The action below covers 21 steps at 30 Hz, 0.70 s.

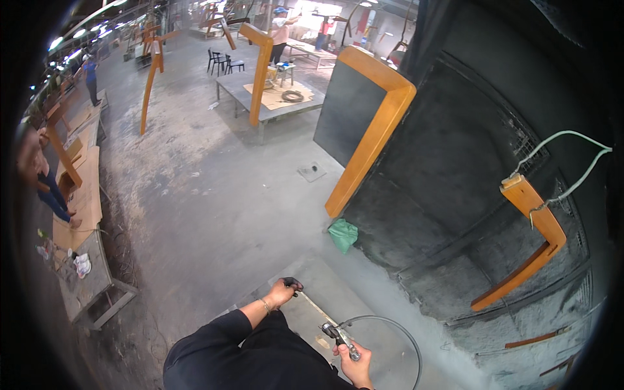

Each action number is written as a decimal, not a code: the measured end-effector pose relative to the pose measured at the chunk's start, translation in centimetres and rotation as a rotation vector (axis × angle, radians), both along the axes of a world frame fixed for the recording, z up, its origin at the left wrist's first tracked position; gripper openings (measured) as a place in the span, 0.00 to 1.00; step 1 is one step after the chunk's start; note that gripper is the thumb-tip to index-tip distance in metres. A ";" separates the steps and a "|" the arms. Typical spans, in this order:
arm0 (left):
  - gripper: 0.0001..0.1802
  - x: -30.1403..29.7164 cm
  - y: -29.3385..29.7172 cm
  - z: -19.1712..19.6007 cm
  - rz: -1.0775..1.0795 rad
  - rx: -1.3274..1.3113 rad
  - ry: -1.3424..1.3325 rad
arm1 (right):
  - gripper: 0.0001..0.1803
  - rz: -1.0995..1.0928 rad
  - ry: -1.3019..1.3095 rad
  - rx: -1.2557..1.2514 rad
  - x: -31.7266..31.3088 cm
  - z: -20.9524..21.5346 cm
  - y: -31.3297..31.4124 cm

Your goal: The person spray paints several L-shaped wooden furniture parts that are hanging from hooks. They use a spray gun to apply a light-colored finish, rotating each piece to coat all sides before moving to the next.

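Note:
My right hand (355,366) grips a metal spray gun (339,338) low in the view, and a dark hose (406,335) curves away from the gun to the right. Ahead and to the left, my left hand (283,294) is curled closed, with dark material covering its fingers. A thin pale strip (315,307) runs from beside those fingers toward the gun. Whether the left hand grips it, I cannot tell. Farther ahead hangs an angled orange-brown wooden piece (374,153), apart from both hands. At the right, a similar wooden piece (530,205) hangs from a pale wire hook (569,133).
A dark-coated booth wall (448,149) rises along the right. Near its foot lies a green bag (342,235). More bent wooden pieces (261,78) hang ahead. A low table (234,88) bears a coil. People stand at the left bench (88,286) and farther back.

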<state>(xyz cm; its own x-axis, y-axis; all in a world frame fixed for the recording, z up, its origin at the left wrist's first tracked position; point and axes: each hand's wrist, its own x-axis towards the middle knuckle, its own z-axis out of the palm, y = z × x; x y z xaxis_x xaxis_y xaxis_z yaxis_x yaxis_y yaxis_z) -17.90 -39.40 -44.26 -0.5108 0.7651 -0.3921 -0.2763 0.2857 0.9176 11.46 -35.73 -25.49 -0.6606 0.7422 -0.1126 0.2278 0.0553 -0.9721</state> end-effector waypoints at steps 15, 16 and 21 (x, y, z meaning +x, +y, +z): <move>0.11 -0.3 0.7 2.3 -0.019 -0.032 -0.084 | 0.19 -0.019 -0.067 0.055 0.6 -2.1 0.6; 0.11 -0.3 0.7 2.3 -0.017 -0.048 -0.084 | 0.19 -0.018 -0.063 0.052 0.4 -2.1 0.6; 0.11 -0.4 1.0 1.4 0.046 0.014 -0.069 | 0.19 -0.010 -0.004 -0.006 -0.3 -0.9 0.9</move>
<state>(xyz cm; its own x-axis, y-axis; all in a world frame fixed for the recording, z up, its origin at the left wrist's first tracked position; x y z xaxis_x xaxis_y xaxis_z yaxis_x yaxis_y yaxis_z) -18.26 -38.43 -42.83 -0.5176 0.7472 -0.4168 -0.3510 0.2589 0.8999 11.13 -34.88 -26.42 -0.6526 0.7482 -0.1195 0.2325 0.0476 -0.9714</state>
